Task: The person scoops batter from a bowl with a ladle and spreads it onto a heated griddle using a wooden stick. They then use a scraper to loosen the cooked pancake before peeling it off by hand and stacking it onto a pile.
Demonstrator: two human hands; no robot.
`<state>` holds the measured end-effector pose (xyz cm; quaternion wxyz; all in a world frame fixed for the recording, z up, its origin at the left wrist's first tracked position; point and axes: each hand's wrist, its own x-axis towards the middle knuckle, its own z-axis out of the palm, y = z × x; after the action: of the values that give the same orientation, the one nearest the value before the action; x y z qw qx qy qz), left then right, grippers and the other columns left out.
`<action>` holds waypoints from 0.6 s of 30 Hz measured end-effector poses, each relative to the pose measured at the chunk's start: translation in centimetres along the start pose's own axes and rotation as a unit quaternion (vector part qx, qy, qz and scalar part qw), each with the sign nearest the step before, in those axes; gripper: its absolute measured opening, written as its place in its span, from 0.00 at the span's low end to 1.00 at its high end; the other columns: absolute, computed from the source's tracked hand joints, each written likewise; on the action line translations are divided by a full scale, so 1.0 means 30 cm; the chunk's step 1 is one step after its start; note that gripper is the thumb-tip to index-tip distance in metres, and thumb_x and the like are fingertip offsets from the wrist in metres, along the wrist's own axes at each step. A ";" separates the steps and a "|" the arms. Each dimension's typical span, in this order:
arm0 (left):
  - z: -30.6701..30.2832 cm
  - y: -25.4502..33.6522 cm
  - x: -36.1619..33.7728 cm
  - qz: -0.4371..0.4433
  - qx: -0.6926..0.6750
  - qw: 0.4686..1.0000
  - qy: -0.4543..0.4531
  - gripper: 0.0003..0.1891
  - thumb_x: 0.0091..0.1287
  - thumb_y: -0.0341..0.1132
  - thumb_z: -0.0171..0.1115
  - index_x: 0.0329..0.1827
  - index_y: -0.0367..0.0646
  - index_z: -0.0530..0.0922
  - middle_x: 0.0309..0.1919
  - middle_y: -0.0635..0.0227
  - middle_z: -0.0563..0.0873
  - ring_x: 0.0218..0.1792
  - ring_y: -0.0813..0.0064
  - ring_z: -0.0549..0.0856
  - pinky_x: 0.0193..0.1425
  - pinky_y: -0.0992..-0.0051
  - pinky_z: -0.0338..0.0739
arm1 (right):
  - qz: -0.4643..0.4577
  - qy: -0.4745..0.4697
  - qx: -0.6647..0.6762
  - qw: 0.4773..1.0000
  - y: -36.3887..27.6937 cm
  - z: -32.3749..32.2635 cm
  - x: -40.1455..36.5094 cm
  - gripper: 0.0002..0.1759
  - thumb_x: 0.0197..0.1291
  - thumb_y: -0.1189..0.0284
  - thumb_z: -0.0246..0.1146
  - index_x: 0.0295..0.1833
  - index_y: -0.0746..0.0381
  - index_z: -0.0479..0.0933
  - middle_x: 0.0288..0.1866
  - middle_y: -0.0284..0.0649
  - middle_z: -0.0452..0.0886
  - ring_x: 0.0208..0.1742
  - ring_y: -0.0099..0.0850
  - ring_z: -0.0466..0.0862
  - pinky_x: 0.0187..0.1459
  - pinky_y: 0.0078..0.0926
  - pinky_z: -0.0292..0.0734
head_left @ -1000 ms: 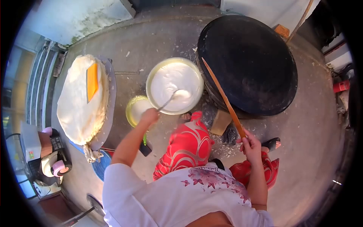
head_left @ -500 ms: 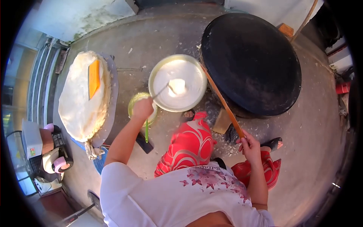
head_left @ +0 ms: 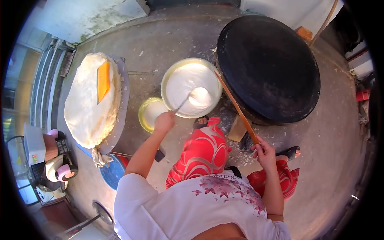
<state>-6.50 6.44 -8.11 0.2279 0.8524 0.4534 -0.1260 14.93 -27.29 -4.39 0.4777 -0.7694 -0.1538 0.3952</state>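
At the left of the frame lies a pile of flatbreads (head_left: 90,100). At centre, the left hand (head_left: 165,122) is closed round a ladle (head_left: 196,98), its cup dipped in the bowl (head_left: 163,89) of white batter (head_left: 182,82). To the right, the right hand (head_left: 264,152) grips a wooden stick (head_left: 236,107) slanting up past the black griddle (head_left: 270,66).

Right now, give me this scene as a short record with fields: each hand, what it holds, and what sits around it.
left hand: closed on the thin handle of a metal ladle, scoop in white batter
right hand: closed on a long wooden stick
bowl: wide yellow-rimmed bowl
griddle: large round black griddle
nearby: stack of pale flatbreads, orange scraper on top; small yellow bowl
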 end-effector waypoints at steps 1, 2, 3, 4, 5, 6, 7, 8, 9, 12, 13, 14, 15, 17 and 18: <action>0.014 -0.020 0.000 -0.002 0.001 1.000 -0.001 0.11 0.59 0.34 0.47 0.38 0.38 0.75 0.33 0.48 0.81 0.38 0.51 0.81 0.42 0.57 0.75 | -0.006 -0.004 -0.004 1.000 0.002 0.000 0.001 0.20 0.61 0.79 0.50 0.60 0.60 0.68 0.29 0.35 0.79 0.20 0.17 0.72 0.24 0.13 0.68; 0.045 -0.045 0.012 -0.055 0.023 0.998 0.022 0.11 0.59 0.34 0.47 0.39 0.39 0.75 0.33 0.49 0.81 0.38 0.51 0.81 0.42 0.57 0.74 | -0.012 -0.007 -0.009 1.000 0.004 -0.001 -0.001 0.20 0.61 0.79 0.50 0.60 0.60 0.68 0.29 0.35 0.79 0.19 0.17 0.72 0.23 0.13 0.68; 0.073 -0.062 0.023 -0.106 0.045 0.992 0.046 0.11 0.59 0.34 0.47 0.39 0.40 0.75 0.33 0.50 0.82 0.38 0.52 0.81 0.42 0.57 0.74 | -0.012 -0.007 -0.009 1.000 0.013 -0.001 -0.002 0.20 0.61 0.79 0.50 0.60 0.60 0.68 0.29 0.35 0.79 0.19 0.17 0.72 0.23 0.13 0.68; 0.103 -0.069 0.020 -0.106 0.046 0.992 0.047 0.11 0.59 0.34 0.47 0.39 0.40 0.75 0.33 0.50 0.82 0.38 0.52 0.81 0.42 0.57 0.74 | -0.022 -0.009 -0.009 1.000 0.026 0.003 0.000 0.20 0.61 0.79 0.50 0.60 0.59 0.67 0.29 0.34 0.79 0.19 0.16 0.72 0.21 0.12 0.66; 0.136 -0.063 0.018 -0.066 0.049 0.996 0.030 0.10 0.59 0.34 0.47 0.39 0.40 0.75 0.33 0.52 0.82 0.37 0.53 0.81 0.42 0.57 0.74 | -0.035 -0.007 -0.008 0.999 0.029 0.005 0.006 0.21 0.62 0.78 0.50 0.61 0.59 0.66 0.30 0.33 0.78 0.19 0.15 0.72 0.19 0.10 0.64; 0.152 -0.051 0.022 -0.027 0.050 0.998 0.012 0.10 0.59 0.33 0.47 0.39 0.41 0.75 0.33 0.53 0.82 0.37 0.54 0.81 0.42 0.58 0.74 | -0.039 -0.003 -0.009 0.999 0.015 0.002 0.010 0.21 0.62 0.78 0.50 0.61 0.59 0.66 0.30 0.33 0.78 0.19 0.15 0.72 0.19 0.10 0.64; 0.110 -0.022 0.026 -0.025 0.049 0.998 0.012 0.10 0.59 0.33 0.47 0.39 0.41 0.75 0.33 0.53 0.82 0.37 0.54 0.81 0.42 0.58 0.74 | -0.034 -0.005 -0.004 0.999 0.001 0.006 0.008 0.20 0.61 0.79 0.50 0.60 0.59 0.67 0.29 0.34 0.79 0.19 0.16 0.72 0.21 0.12 0.66; 0.052 0.003 0.040 -0.015 0.062 0.998 0.018 0.10 0.59 0.33 0.47 0.38 0.41 0.75 0.33 0.53 0.82 0.37 0.54 0.81 0.42 0.58 0.74 | -0.026 -0.007 0.003 1.000 -0.005 0.010 0.002 0.20 0.60 0.79 0.51 0.59 0.59 0.68 0.28 0.35 0.79 0.19 0.17 0.72 0.23 0.14 0.69; -0.007 0.029 0.051 -0.007 0.075 0.997 0.024 0.10 0.60 0.33 0.46 0.38 0.41 0.75 0.33 0.53 0.82 0.37 0.54 0.82 0.41 0.58 0.75 | -0.023 -0.008 0.002 1.000 -0.003 0.010 -0.003 0.20 0.60 0.79 0.51 0.59 0.59 0.68 0.28 0.35 0.79 0.19 0.17 0.72 0.23 0.14 0.69; 0.016 0.045 0.174 -0.058 0.049 0.994 0.082 0.11 0.60 0.33 0.46 0.40 0.40 0.75 0.33 0.53 0.82 0.38 0.54 0.82 0.42 0.59 0.75 | -0.028 -0.013 -0.006 1.000 -0.007 0.020 0.009 0.20 0.60 0.78 0.51 0.59 0.59 0.69 0.29 0.35 0.79 0.19 0.17 0.73 0.23 0.14 0.69; 0.068 0.035 0.217 -0.079 0.034 0.990 0.115 0.11 0.60 0.34 0.46 0.41 0.41 0.74 0.34 0.54 0.82 0.38 0.54 0.82 0.42 0.59 0.75 | -0.025 -0.014 -0.018 0.999 -0.007 0.025 0.009 0.20 0.60 0.78 0.51 0.59 0.58 0.69 0.29 0.35 0.79 0.19 0.17 0.73 0.23 0.14 0.69; 0.130 0.039 0.222 -0.077 0.058 0.992 0.082 0.11 0.62 0.37 0.46 0.39 0.40 0.73 0.31 0.52 0.82 0.36 0.54 0.82 0.41 0.59 0.75 | -0.023 -0.016 -0.031 0.999 -0.009 0.026 0.008 0.20 0.60 0.78 0.52 0.59 0.58 0.69 0.29 0.35 0.79 0.19 0.17 0.73 0.23 0.14 0.69; 0.165 0.051 0.185 -0.030 0.069 0.995 0.066 0.11 0.62 0.36 0.47 0.38 0.39 0.73 0.30 0.51 0.81 0.36 0.54 0.82 0.40 0.58 0.75 | -0.026 -0.016 -0.033 0.999 -0.015 0.024 0.012 0.20 0.60 0.78 0.52 0.59 0.58 0.69 0.29 0.35 0.79 0.19 0.17 0.73 0.23 0.14 0.69; 0.114 0.053 0.106 0.024 0.076 0.997 0.003 0.11 0.61 0.37 0.48 0.38 0.39 0.73 0.31 0.51 0.81 0.35 0.53 0.82 0.40 0.58 0.75 | -0.024 -0.020 -0.031 0.999 -0.016 0.024 0.011 0.20 0.60 0.79 0.51 0.59 0.59 0.69 0.28 0.34 0.79 0.20 0.17 0.72 0.24 0.14 0.69; 0.061 0.050 0.088 0.024 0.076 0.997 0.003 0.11 0.61 0.37 0.48 0.38 0.39 0.73 0.31 0.51 0.81 0.35 0.53 0.82 0.40 0.58 0.75 | -0.024 -0.019 -0.031 0.999 -0.012 0.021 0.013 0.20 0.60 0.79 0.51 0.59 0.59 0.69 0.28 0.34 0.79 0.20 0.17 0.72 0.24 0.14 0.69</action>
<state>-3.79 6.68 -10.40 0.1639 0.8785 0.4223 -0.1517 14.77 -26.49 -4.40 0.4599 -0.7724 -0.1935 0.3930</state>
